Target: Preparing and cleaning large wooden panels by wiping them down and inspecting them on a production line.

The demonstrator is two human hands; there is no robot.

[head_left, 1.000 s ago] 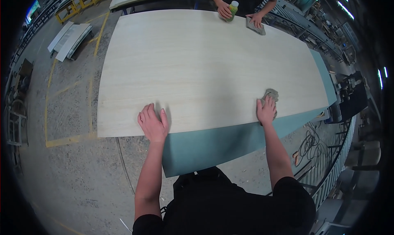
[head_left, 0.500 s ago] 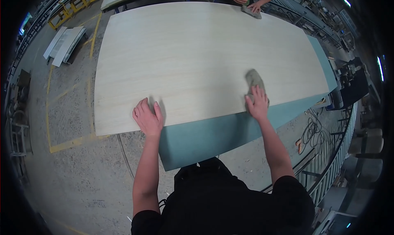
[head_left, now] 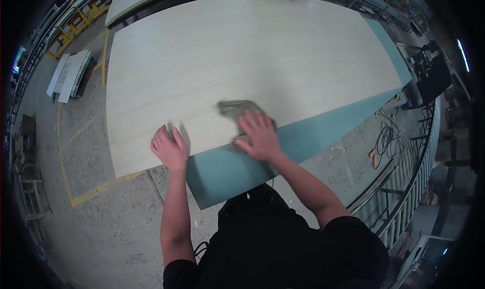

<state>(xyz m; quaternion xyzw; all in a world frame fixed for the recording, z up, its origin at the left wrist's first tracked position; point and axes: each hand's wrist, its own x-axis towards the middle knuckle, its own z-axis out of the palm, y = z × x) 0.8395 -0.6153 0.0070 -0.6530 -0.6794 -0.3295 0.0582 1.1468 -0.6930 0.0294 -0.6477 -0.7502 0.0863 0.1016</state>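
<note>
A large pale wood-grained board (head_left: 202, 62) lies on top of a blue-green panel (head_left: 227, 175), which sticks out along the near and right edges. My right hand (head_left: 260, 137) presses a crumpled grey cloth (head_left: 235, 107) onto the board close to its near edge, fingers spread over the fabric. Part of the cloth is hidden beneath the palm, and the hand is slightly blurred. To the left, my left hand (head_left: 171, 148) rests at the board's near edge by the panel's left corner. It is open, fingers and thumb apart, holding nothing.
Another board (head_left: 131, 4) stands beyond the far edge. A low stack of pale panels (head_left: 70, 74) sits on the left floor near yellow lines. Coiled cables (head_left: 389, 137) lie on the floor at right, beside a roller conveyor (head_left: 411, 193).
My right hand has swept left across the board with the cloth, which is now more bunched. My left hand keeps its place on the edge. The co-worker's hands have left the view at the far side.
</note>
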